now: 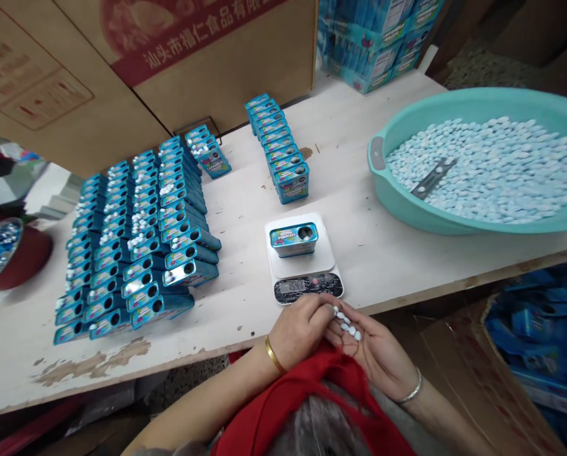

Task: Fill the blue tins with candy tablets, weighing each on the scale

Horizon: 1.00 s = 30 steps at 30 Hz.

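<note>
My right hand (376, 348) lies palm up at the table's front edge with several small white candies (347, 323) on its fingers. My left hand (300, 329) is closed in a pinch at those candies. Just beyond both hands a small white scale (307, 275) shows a lit display. One blue tin (293, 239) with a round hole lies on its platform. A large teal basin (407, 202) full of white candies stands at the right, a metal scoop (433, 177) lying in it.
Rows of blue tins (136, 234) cover the table's left half, and a shorter row (278, 149) stands behind the scale. Cardboard boxes (169, 63) line the back. A red bowl (12, 259) sits far left. Boxes of blue packs (535, 329) lie below right.
</note>
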Each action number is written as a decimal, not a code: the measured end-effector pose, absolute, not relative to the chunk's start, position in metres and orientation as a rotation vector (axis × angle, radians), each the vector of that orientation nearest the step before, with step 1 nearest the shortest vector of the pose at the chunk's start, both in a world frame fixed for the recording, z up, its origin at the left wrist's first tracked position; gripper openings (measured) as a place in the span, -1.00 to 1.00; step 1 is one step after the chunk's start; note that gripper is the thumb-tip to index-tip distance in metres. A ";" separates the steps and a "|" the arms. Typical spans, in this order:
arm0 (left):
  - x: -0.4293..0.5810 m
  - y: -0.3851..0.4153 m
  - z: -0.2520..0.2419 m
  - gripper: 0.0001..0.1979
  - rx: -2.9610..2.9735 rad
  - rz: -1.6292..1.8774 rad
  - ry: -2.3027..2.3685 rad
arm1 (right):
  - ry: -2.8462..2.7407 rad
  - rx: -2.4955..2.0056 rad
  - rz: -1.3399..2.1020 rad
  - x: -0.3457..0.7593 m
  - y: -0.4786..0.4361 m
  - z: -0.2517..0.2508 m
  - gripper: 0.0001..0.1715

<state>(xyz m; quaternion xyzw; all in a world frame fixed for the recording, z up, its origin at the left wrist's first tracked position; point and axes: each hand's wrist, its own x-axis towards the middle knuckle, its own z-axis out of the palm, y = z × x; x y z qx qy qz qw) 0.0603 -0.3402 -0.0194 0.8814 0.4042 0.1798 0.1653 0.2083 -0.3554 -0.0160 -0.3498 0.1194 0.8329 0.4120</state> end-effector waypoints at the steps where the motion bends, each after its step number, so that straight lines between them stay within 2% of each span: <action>1: 0.060 -0.339 -0.018 -0.81 2.513 0.534 1.151 | 0.317 -0.875 2.077 0.207 -0.354 -0.016 -0.74; 6: 0.060 -0.329 -0.007 -0.83 2.492 0.644 1.083 | 0.337 -0.820 2.042 0.202 -0.345 -0.018 -0.76; 10: 0.059 -0.315 0.010 -0.77 2.469 0.763 1.047 | 0.330 -0.746 2.000 0.201 -0.336 -0.013 -0.77; 14: 0.054 -0.285 0.033 -0.84 2.424 1.021 1.354 | 0.275 -0.740 1.981 0.201 -0.327 -0.004 -0.76; 17: 0.046 -0.260 0.042 -0.89 2.463 1.046 1.521 | 0.259 -0.790 1.958 0.205 -0.324 -0.004 -0.75; 21: 0.039 -0.255 0.034 -0.86 2.662 0.914 1.427 | 0.270 -0.824 1.912 0.213 -0.324 -0.011 -0.74; 24: 0.042 -0.269 0.016 -0.85 2.813 0.667 1.315 | 0.272 -0.826 1.898 0.217 -0.325 -0.017 -0.75; 27: 0.049 -0.280 -0.003 -0.79 2.786 0.356 1.459 | 0.270 -0.825 1.898 0.220 -0.325 -0.020 -0.75; 30: 0.055 -0.279 -0.019 -0.82 2.649 0.074 1.635 | 0.260 -0.829 1.906 0.220 -0.325 -0.021 -0.75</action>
